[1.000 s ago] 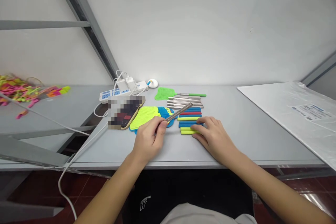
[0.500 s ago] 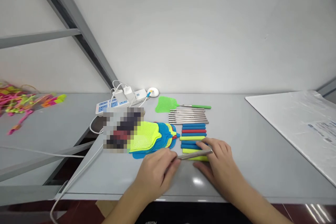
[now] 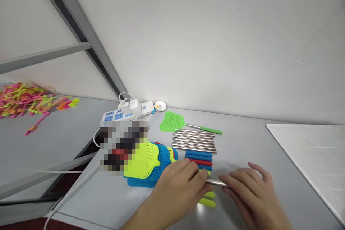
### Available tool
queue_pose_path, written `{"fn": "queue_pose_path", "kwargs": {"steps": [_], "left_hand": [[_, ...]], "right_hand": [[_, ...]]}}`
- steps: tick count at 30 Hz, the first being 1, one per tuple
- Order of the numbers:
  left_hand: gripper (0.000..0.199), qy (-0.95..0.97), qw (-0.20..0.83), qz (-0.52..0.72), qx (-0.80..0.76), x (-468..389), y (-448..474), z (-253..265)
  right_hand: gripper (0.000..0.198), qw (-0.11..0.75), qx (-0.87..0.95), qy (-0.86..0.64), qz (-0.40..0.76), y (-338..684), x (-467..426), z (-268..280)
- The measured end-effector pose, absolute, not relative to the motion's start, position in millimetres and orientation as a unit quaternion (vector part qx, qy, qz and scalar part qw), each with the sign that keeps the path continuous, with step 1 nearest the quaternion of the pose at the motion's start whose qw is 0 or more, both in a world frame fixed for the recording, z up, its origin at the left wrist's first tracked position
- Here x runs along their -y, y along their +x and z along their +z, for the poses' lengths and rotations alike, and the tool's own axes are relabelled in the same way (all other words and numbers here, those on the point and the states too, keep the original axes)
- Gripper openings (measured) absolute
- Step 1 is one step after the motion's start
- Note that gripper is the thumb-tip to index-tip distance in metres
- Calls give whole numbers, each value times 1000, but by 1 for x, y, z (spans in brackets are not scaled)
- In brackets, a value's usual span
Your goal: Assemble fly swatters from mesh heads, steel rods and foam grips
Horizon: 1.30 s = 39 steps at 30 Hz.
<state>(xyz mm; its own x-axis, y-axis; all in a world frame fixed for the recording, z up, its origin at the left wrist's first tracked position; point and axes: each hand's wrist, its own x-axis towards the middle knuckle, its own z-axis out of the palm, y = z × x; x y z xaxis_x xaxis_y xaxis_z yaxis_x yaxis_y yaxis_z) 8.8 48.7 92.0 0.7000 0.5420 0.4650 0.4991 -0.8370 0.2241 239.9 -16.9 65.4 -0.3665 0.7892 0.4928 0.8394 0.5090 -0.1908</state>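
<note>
A shiny metal rod (image 3: 217, 182) lies level between my two hands, over the row of coloured handle grips. My left hand (image 3: 183, 187) is closed around its left end. At the other end, the fingers of my right hand (image 3: 250, 190) pinch the rod, hiding its tip. Beneath and beyond the hands lie blue grips (image 3: 199, 154), a red grip (image 3: 202, 162) and yellow grips (image 3: 207, 202), partly covered by my left hand. Several more metal rods (image 3: 194, 141) sit side by side behind them. Left of the hands, yellow and blue fly swatter heads (image 3: 142, 161) are stacked.
A complete green fly swatter (image 3: 172, 121) lies at the back. Behind the pixelated patch stands a power strip (image 3: 118, 115) with plugs and white cables. A white board (image 3: 309, 151) lies on the right, and a colourful tangled pile (image 3: 21, 100) on the left table.
The view has shifted, with the table sitting lower and tilted. My hands have moved right with the rod, and my right hand has turned onto its right end.
</note>
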Motion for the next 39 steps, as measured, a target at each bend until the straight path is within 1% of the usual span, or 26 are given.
{"fn": "queue_pose_path", "kwargs": {"steps": [3,4,6,9,11,14,17,21,26,29,31,34,37,39], "left_hand": [[32,883,18,340,-324,-48,8,93],[34,877,23,359,-320,-46,7,89],[31,883,52,374,-279,-39,8,75],[20,885,31,417,-206,-27,16,45],[9,880,20,429,-201,-23,21,30],[10,869,32,446,-210,-23,22,26],[10,852,54,470,-223,-25,19,31],[8,839,81,486,-230,-25,18,29],[5,858,127,446,-221,-27,12,22],[10,872,163,395,-238,-30,6,30],[14,886,169,343,-263,-36,5,42],[26,899,133,254,-331,-56,15,60],[49,889,67,177,-417,-84,35,64],[60,876,47,128,-463,-100,48,60]], "right_hand": [[21,258,796,-547,-34,250,-5,68],[19,259,781,-568,-27,252,-15,68],[19,257,756,-601,-24,252,-40,64],[28,238,733,-638,-1,244,-79,59],[33,227,722,-653,10,236,-101,55],[34,204,717,-666,30,225,-121,50],[30,176,718,-672,39,221,-130,46],[27,160,728,-665,46,219,-134,46],[34,157,738,-653,66,225,-136,49],[34,155,740,-649,89,237,-139,48],[33,153,745,-640,108,248,-141,49],[31,149,763,-613,139,264,-144,52],[29,146,782,-582,170,274,-148,57],[28,144,791,-565,184,277,-152,59]]}}
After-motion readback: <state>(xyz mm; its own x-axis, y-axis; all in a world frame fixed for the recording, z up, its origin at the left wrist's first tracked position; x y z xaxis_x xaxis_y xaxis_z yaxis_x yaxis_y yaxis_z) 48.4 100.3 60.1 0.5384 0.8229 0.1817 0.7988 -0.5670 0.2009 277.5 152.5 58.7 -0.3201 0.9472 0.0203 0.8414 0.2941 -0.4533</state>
